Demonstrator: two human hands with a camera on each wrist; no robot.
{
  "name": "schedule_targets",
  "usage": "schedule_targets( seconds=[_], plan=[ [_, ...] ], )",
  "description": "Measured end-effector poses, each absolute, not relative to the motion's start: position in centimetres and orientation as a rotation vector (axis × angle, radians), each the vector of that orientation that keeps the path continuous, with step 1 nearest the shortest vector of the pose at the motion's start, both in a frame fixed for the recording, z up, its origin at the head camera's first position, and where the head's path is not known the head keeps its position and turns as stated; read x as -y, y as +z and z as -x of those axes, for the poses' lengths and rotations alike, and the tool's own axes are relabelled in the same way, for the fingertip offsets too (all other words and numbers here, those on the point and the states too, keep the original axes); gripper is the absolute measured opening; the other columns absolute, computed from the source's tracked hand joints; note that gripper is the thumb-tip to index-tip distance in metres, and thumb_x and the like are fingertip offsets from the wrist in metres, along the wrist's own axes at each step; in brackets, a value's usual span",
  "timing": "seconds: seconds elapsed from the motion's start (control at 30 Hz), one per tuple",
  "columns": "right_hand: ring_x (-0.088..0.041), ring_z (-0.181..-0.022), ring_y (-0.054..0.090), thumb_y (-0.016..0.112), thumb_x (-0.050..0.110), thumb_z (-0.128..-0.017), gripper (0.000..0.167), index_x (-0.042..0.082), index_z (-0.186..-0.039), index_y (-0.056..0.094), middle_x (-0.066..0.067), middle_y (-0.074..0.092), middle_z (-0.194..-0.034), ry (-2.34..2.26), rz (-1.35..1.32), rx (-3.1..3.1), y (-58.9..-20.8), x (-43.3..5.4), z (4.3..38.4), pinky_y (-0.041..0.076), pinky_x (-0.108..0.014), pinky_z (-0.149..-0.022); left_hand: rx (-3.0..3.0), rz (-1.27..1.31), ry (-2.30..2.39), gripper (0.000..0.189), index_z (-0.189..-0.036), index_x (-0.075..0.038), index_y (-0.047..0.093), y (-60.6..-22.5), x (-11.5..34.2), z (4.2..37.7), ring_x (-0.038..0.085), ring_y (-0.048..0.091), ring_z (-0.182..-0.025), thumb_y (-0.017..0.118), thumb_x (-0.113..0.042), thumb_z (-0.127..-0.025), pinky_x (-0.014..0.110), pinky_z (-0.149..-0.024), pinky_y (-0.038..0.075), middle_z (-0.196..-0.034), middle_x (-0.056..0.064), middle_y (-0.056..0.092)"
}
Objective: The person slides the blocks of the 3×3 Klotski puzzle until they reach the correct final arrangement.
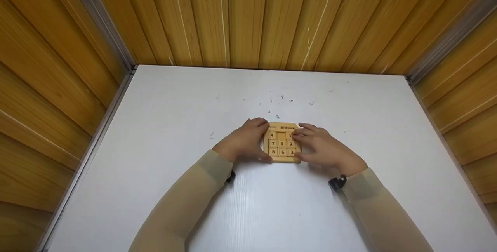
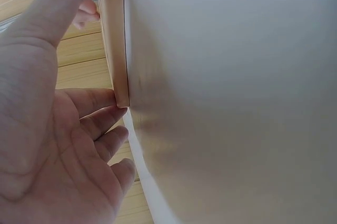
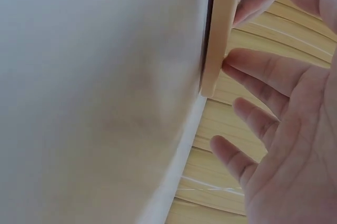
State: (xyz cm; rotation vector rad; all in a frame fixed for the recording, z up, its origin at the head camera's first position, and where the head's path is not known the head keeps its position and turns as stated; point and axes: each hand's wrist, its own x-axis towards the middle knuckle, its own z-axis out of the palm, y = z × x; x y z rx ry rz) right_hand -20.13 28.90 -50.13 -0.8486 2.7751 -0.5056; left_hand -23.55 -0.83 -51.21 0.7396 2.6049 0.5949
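Note:
A wooden number sliding puzzle (image 1: 282, 159) lies flat on the white table, its numbered tiles facing up. The top row reads 4, a gap, then 1; below come 7, 5, 2 and 8, 6, 3. My left hand (image 1: 245, 139) holds the frame along its left side, thumb at the near corner and fingers at the far one. With its fingertips my right hand (image 1: 322, 147) touches the 1 tile, and its thumb is by the 3 tile at the right edge. Both wrist views catch only the puzzle's side edge (image 2: 113, 40); the tiles are hidden there.
The white table (image 1: 174, 100) carries small dark marks (image 1: 277, 116) beyond the puzzle. Wood-slat walls (image 1: 248, 19) stand behind and at both sides, with metal posts at the corners. A black strap device (image 1: 337, 183) sits on the right wrist.

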Motion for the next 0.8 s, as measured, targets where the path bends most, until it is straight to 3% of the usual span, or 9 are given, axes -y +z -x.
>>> schedule_targets(
  seconds=[0.8],
  plan=[
    [-0.043, -0.171, 0.035, 0.073, 0.043, -0.102, 0.071, 0.000, -0.159, 0.063, -0.011, 0.057, -0.171, -0.512, 0.829, -2.736, -50.42, -28.74, 19.94, 0.030, -0.071, -0.140, -2.602, -0.717, 0.614, 0.126, -0.179, -0.010, 0.031, -51.27, 0.75, 23.38, 0.025, 0.020, -0.179, 0.100, -0.053, -0.083, 0.039, -0.147, 0.022, -0.189, 0.003, 0.029]
  ],
)
